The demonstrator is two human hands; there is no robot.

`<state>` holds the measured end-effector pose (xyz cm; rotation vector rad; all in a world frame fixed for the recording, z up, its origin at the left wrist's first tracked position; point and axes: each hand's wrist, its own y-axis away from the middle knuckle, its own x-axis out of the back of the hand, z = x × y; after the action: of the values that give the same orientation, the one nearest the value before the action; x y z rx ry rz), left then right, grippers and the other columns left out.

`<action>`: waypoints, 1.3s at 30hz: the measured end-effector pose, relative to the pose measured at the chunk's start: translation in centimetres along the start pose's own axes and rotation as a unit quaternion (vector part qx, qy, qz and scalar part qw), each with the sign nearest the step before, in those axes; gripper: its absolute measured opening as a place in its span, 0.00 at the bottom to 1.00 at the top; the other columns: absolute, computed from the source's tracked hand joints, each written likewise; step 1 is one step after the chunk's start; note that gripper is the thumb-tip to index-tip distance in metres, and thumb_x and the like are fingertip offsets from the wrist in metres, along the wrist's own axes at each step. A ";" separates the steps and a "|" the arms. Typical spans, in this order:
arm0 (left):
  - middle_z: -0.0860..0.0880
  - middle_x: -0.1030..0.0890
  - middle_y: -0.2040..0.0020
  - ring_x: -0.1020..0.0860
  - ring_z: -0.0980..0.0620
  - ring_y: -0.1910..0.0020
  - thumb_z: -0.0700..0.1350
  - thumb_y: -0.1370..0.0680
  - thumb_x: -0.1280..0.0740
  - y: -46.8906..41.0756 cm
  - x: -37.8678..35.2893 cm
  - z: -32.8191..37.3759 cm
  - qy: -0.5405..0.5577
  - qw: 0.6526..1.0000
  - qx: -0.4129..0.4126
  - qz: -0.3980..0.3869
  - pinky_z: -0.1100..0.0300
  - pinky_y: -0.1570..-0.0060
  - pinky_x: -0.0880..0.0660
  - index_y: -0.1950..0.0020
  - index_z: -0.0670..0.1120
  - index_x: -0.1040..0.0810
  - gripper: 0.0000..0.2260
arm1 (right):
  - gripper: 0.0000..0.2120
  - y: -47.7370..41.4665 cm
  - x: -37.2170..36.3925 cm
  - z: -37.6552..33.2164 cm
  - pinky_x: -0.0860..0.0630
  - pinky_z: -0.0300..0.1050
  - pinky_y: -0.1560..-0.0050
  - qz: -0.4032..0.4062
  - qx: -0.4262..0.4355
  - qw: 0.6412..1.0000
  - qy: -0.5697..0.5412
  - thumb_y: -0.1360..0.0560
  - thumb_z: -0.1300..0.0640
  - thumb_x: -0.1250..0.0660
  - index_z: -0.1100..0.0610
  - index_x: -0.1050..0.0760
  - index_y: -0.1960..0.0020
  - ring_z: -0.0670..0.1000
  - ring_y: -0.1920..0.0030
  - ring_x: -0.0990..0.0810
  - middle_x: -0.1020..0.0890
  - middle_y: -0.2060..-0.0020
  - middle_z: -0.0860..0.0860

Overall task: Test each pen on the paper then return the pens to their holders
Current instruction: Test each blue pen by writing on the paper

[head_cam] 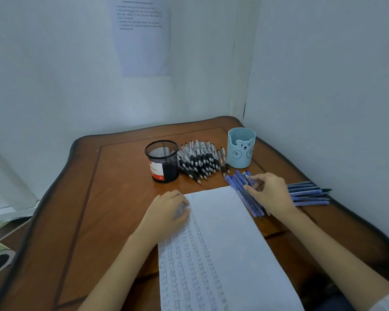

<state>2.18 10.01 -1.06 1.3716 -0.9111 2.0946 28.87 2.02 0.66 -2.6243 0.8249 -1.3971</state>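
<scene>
A white paper [220, 239] covered in rows of written test marks lies on the wooden table [112, 198]. My left hand [169, 212] rests on the paper's upper left corner, fingers curled; whether it holds anything is unclear. My right hand [267, 194] pinches a pen in the pile of blue pens [245, 194] beside the paper's right edge. More blue pens [310, 194] lie fanned out to the right. A heap of black-and-white pens [198, 160] lies between a black mesh holder [163, 162] and a light blue bear holder [240, 148].
White walls enclose the table at the back and right, meeting at a corner behind the bear holder. A printed sheet [142, 34] hangs on the back wall. The table's left half shows bare wood.
</scene>
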 end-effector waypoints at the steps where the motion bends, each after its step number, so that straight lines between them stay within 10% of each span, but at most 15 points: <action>1: 0.57 0.25 0.43 0.28 0.58 0.45 0.51 0.19 0.40 -0.3 0.0 0.6 -0.024 1.000 -0.002 0.005 0.64 0.49 0.37 0.41 0.51 0.24 0.11 | 0.14 0.1 0.3 0.2 0.26 0.36 0.58 0.009 0.006 1.000 -0.010 0.26 0.58 0.29 0.61 0.20 0.42 0.47 0.61 0.24 0.19 0.60 0.53; 12: 0.53 0.23 0.43 0.27 0.53 0.43 0.48 0.21 0.39 -1.6 -3.0 6.6 0.073 0.995 -0.052 0.039 0.59 0.44 0.33 0.43 0.46 0.22 0.10 | 0.07 1.5 6.3 4.8 0.25 0.40 0.53 0.005 -0.034 0.998 -0.048 0.24 0.61 0.31 0.55 0.18 0.48 0.47 0.52 0.22 0.18 0.52 0.50; 28: 0.57 0.23 0.49 0.27 0.57 0.47 0.44 0.22 0.35 -1.3 -3.7 7.1 0.135 0.990 -0.029 0.029 0.55 0.43 0.29 0.49 0.49 0.21 0.04 | 0.04 2.9 6.0 4.8 0.26 0.46 0.48 -0.036 0.136 0.989 0.033 0.23 0.58 0.33 0.52 0.23 0.49 0.46 0.49 0.27 0.24 0.54 0.44; 39: 0.57 0.24 0.45 0.29 0.59 0.44 0.45 0.21 0.36 -0.4 -1.8 3.7 0.100 0.993 0.005 0.058 0.63 0.44 0.32 0.45 0.49 0.21 0.07 | 0.15 2.6 3.6 -1.6 0.32 0.21 0.54 -0.061 0.097 0.979 -0.166 0.17 0.60 0.48 0.51 0.33 0.32 0.41 0.45 0.29 0.28 0.46 0.44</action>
<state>5.45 7.45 -1.56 1.1115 -0.9154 2.2777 28.07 -1.65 3.61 -2.6821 0.4711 -0.9598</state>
